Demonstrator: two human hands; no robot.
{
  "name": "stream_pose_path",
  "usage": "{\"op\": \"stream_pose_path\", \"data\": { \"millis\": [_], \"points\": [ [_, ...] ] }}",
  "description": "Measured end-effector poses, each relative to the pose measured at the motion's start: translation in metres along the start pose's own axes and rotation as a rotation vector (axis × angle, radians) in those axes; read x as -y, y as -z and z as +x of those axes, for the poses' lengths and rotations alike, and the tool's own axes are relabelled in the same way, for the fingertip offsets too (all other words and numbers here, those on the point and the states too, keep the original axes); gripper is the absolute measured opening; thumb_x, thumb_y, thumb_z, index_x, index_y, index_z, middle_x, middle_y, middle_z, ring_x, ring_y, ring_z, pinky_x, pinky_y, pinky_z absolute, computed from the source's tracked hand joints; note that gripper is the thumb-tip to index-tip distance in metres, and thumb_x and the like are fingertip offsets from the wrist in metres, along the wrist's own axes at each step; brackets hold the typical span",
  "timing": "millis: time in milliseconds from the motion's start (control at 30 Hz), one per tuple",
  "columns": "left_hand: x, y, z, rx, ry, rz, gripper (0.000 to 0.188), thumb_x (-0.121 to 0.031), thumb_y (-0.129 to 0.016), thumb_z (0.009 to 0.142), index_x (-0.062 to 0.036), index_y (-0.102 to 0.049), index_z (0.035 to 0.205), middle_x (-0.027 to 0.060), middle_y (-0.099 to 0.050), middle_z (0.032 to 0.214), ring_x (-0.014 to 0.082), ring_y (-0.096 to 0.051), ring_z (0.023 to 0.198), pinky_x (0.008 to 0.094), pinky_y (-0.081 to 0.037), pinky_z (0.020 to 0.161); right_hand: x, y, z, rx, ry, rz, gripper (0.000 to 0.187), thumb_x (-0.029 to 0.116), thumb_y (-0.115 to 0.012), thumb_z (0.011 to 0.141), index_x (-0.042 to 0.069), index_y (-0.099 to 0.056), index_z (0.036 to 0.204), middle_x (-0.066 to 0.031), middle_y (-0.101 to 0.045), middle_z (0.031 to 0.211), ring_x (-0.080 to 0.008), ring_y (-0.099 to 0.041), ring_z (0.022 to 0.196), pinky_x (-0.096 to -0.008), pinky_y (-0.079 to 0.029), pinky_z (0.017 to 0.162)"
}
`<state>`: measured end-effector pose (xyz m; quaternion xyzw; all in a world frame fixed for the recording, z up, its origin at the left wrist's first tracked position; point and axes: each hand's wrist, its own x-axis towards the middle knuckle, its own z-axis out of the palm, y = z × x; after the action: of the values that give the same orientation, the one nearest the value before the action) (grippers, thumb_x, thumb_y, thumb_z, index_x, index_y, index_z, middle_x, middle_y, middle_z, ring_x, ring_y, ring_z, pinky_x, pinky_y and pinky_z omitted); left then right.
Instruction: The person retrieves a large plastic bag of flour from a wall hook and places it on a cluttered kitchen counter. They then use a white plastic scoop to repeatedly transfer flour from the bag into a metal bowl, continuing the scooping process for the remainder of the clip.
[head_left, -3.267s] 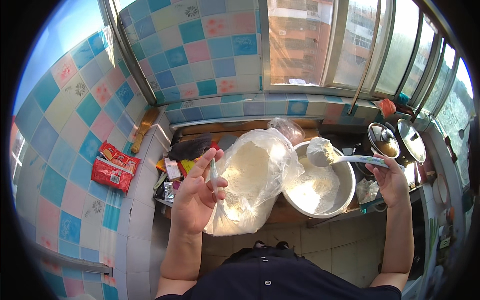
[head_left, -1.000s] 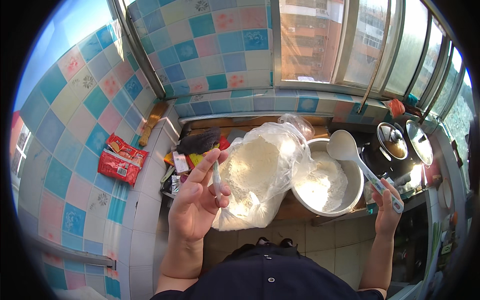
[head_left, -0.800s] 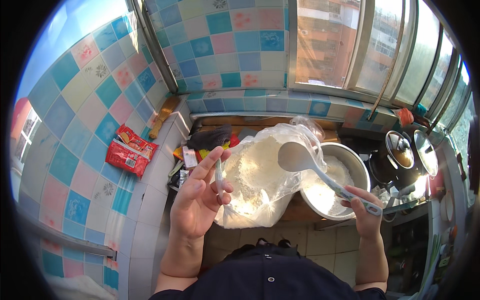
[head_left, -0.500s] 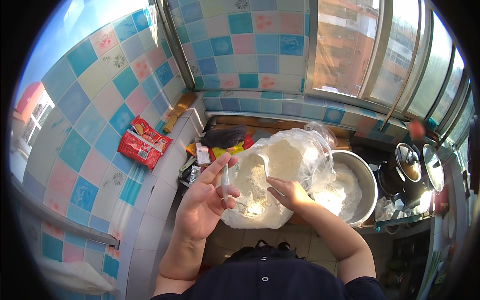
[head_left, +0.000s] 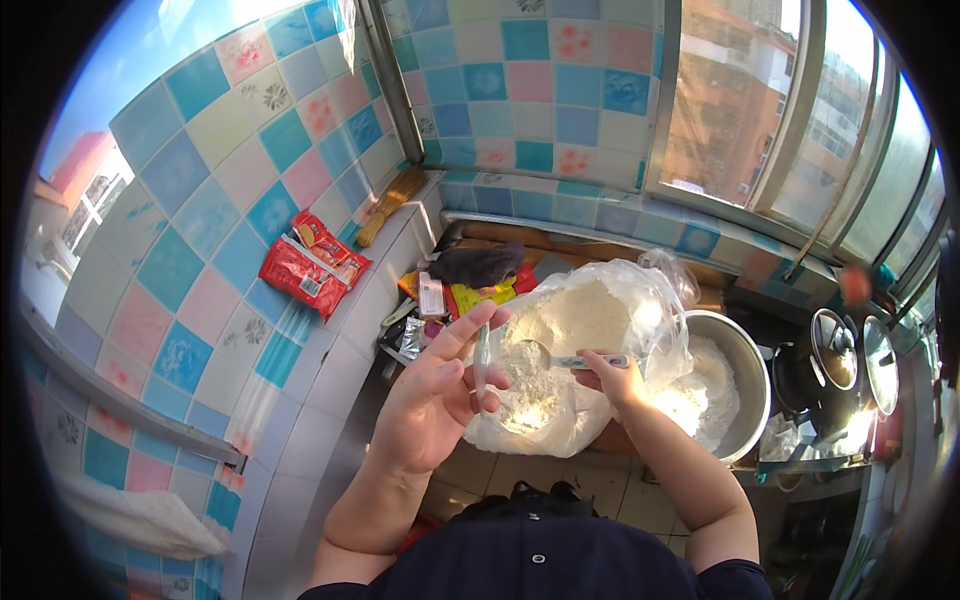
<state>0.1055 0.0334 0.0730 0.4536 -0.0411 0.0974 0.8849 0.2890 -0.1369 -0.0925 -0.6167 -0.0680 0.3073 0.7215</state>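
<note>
A large clear plastic bag point(head_left: 655, 310) of flour point(head_left: 580, 310) stands wide open in front of me. My left hand point(head_left: 425, 410) is at its left side, fingers closed on a thin translucent edge that looks like the bag's rim. From the right, my right hand point(head_left: 615, 383) grips the pale handle of a scoop spoon point(head_left: 568, 362). Its bowl lies in the flour, partly sunk, pointing left. Just right of the bag is a steel basin point(head_left: 757, 395) with more white flour in it, brightly sunlit.
Packets and a dark cloth point(head_left: 478, 264) lie behind the bag. A red packet point(head_left: 312, 267) and a straw brush point(head_left: 390, 205) rest on the left tiled ledge. Far right stand a dark pot point(head_left: 795, 370) and a lidded pan point(head_left: 832, 350). A windowed wall closes the right side.
My right hand has turned the spoon, so its handle now lies sideways and its bowl is in the flour. The whole view has shifted slightly; my left hand keeps its grip.
</note>
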Motion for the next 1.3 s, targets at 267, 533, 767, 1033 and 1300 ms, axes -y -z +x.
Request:
{"op": "stream_pose_path", "data": {
  "millis": [267, 533, 767, 1033, 1300],
  "points": [
    [0.003, 0.001, 0.001, 0.006, 0.008, -0.034, 0.065, -0.020, -0.052, 0.089, 0.0008, -0.025, 0.144, 0.0121, -0.033, 0.145, 0.0193, -0.058, 0.095, 0.0288, -0.049, 0.075, 0.024, 0.016, -0.020, -0.069, -0.027, 0.182, 0.026, 0.013, -0.053, 0.091, -0.007, -0.060, 0.107, -0.0184, -0.065, 0.099, -0.0254, -0.067, 0.089, -0.0269, -0.056, 0.076],
    [0.006, 0.001, 0.005, 0.052, 0.007, -0.090, 0.060, -0.018, -0.052, 0.090, -0.0003, -0.029, 0.143, 0.0116, -0.033, 0.143, 0.0196, -0.059, 0.097, 0.0275, -0.049, 0.075, 0.040, 0.020, -0.034, -0.087, -0.032, 0.235, 0.027, 0.013, -0.048, 0.093, -0.008, -0.058, 0.107, -0.0191, -0.064, 0.100, -0.0273, -0.067, 0.090, -0.0267, -0.057, 0.075],
    [0.007, 0.001, 0.006, 0.053, 0.014, -0.077, 0.063, -0.019, -0.052, 0.090, -0.0003, -0.027, 0.144, 0.0123, -0.032, 0.145, 0.0191, -0.058, 0.095, 0.0282, -0.050, 0.075, 0.038, 0.031, -0.037, -0.093, -0.060, 0.299, 0.027, 0.015, -0.051, 0.093, -0.007, -0.057, 0.107, -0.0180, -0.063, 0.102, -0.0284, -0.067, 0.091, -0.0282, -0.057, 0.078],
    [0.008, 0.001, 0.008, 0.060, 0.009, -0.087, 0.061, -0.018, -0.053, 0.089, 0.0000, -0.029, 0.143, 0.0129, -0.033, 0.143, 0.0194, -0.060, 0.096, 0.0269, -0.050, 0.074, 0.028, 0.038, -0.043, -0.101, -0.070, 0.353, 0.027, 0.014, -0.051, 0.093, -0.008, -0.057, 0.108, -0.0190, -0.063, 0.103, -0.0294, -0.067, 0.091, -0.0280, -0.058, 0.077],
    [0.009, -0.004, 0.011, 0.035, 0.027, -0.026, 0.066, -0.021, -0.054, 0.088, 0.0011, -0.026, 0.144, 0.0142, -0.031, 0.146, 0.0188, -0.057, 0.092, 0.0287, -0.049, 0.073, 0.051, 0.045, -0.065, -0.127, -0.047, 0.405, 0.028, 0.011, -0.050, 0.093, -0.009, -0.057, 0.110, -0.0201, -0.063, 0.102, -0.0291, -0.067, 0.092, -0.0279, -0.057, 0.078]
  ]
}}
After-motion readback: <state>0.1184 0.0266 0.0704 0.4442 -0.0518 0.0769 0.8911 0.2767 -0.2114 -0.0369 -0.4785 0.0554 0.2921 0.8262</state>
